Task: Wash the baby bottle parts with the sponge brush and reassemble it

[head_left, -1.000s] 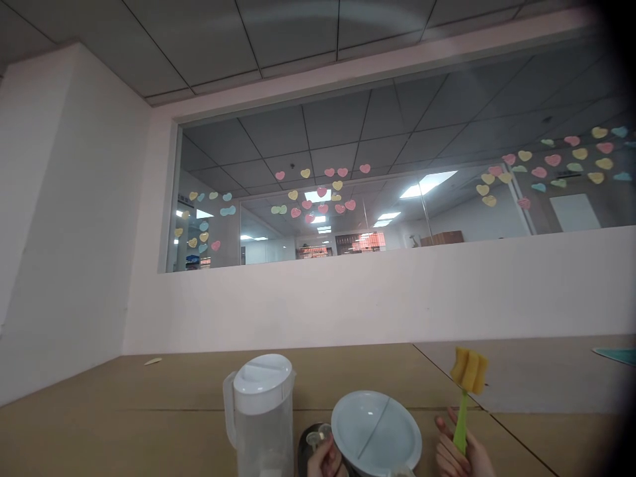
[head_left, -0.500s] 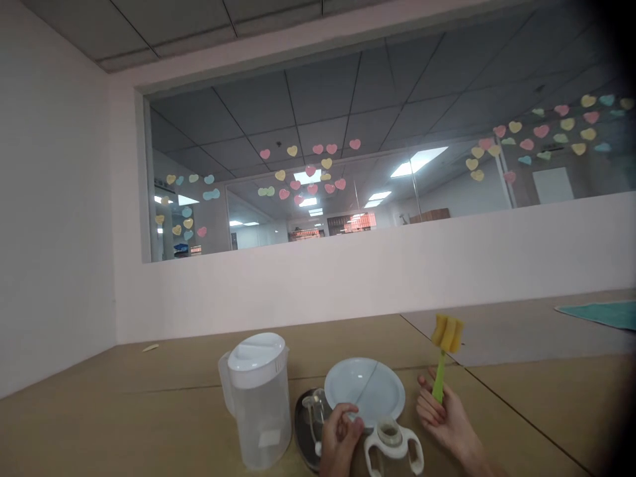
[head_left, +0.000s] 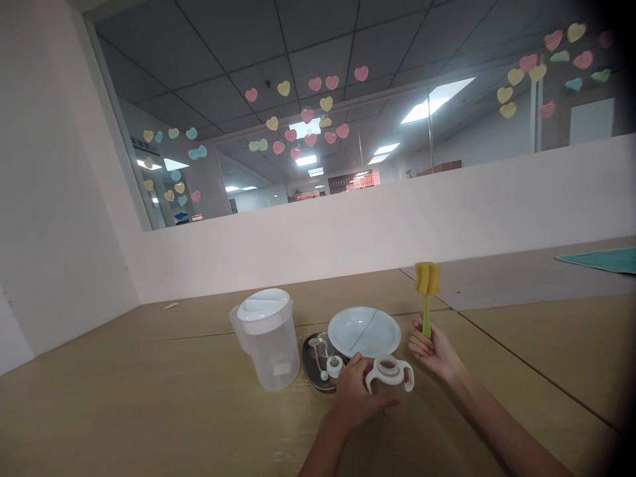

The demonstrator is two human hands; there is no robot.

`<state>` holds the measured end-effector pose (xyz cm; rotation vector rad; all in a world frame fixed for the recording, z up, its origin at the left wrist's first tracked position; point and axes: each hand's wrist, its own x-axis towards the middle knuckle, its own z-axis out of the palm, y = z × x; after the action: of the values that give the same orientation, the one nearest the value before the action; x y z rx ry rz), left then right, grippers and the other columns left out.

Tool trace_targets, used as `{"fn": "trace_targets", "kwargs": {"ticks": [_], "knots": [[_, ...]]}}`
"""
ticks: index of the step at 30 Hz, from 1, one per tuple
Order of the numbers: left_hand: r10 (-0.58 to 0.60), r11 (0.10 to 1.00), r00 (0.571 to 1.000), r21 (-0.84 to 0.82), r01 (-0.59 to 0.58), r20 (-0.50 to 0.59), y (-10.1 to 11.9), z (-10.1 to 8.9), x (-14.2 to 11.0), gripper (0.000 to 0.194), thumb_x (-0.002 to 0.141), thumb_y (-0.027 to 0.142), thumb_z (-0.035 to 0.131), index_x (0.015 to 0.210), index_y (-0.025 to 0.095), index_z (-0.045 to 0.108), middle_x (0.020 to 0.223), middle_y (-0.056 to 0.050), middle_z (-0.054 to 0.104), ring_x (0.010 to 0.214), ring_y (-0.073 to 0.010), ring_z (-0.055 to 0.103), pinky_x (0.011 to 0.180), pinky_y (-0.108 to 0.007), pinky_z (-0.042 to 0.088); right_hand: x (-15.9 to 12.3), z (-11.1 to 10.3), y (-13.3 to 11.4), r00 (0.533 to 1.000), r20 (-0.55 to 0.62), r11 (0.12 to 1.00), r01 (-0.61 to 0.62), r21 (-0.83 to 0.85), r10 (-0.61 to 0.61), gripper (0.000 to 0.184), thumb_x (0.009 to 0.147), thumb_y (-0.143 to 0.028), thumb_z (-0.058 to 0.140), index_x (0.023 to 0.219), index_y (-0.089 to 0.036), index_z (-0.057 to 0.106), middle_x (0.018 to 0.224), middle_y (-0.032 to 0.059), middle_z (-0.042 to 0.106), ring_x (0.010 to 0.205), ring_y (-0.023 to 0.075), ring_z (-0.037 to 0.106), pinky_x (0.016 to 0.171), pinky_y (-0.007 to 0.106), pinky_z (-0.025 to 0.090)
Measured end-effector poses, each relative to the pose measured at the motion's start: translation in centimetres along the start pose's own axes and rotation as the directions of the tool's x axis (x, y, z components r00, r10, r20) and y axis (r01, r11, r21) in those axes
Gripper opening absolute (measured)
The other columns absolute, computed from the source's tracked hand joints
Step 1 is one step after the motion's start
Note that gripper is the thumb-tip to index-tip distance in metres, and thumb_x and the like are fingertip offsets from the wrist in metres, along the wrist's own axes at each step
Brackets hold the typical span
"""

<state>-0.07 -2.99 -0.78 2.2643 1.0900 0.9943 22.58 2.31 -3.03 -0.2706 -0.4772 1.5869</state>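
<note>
My right hand point(head_left: 431, 354) is closed around the green handle of a bottle brush point(head_left: 427, 279), whose yellow sponge head points upward. My left hand point(head_left: 355, 391) grips a clear baby bottle point(head_left: 390, 377) with a white two-handled collar and an open mouth, the thumb across its front. Behind the bottle is a pale blue bowl point(head_left: 365, 331). Left of it a dark oval tray point(head_left: 313, 374) holds a white bottle ring point(head_left: 334, 366), a straw with a weighted end point(head_left: 318, 358) and a clear cap point(head_left: 325, 344).
A translucent pitcher point(head_left: 273, 354) with a white lid stands left of the tray. At the far right lies a teal cloth point(head_left: 601, 259). A small pale scrap point(head_left: 171, 305) is at the back left. Behind the table rises a wall point(head_left: 298, 242) with a window.
My left hand has moved from beside the bottle to around it. The brush stays upright in my right hand. The view has tilted downward, so the table things appear higher.
</note>
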Motion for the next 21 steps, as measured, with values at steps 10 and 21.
{"fn": "trace_targets", "kwargs": {"ticks": [10, 21], "knots": [[-0.091, 0.860, 0.872, -0.480, -0.175, -0.480, -0.9, -2.3, 0.6, 0.051, 0.064, 0.043, 0.068, 0.105, 0.016, 0.052, 0.094, -0.005, 0.059, 0.084, -0.0183, 0.058, 0.073, -0.026, 0.046, -0.4, 1.4, 1.3, 0.999, 0.029, 0.928, 0.036, -0.371, -0.027, 0.034, 0.076, -0.043, 0.064, 0.062, -0.016, 0.047, 0.040, -0.0119, 0.023, 0.036, 0.0009, 0.011, 0.033, 0.015, 0.016], [0.001, 0.999, 0.714, -0.030, -0.030, -0.700, -3.0, -2.7, 1.3, 0.045, 0.062, 0.029, 0.071, 0.100, 0.019, 0.049, 0.097, -0.006, 0.058, 0.093, -0.0200, 0.056, 0.083, -0.035, 0.046, -1.3, 3.5, 1.2, 0.983, -0.067, 0.527, 0.034, -0.849, -0.171, 0.038, 0.062, -0.050, 0.070, 0.060, -0.014, 0.060, 0.047, -0.0072, 0.037, 0.043, 0.0030, 0.024, 0.040, 0.019, 0.015]]}}
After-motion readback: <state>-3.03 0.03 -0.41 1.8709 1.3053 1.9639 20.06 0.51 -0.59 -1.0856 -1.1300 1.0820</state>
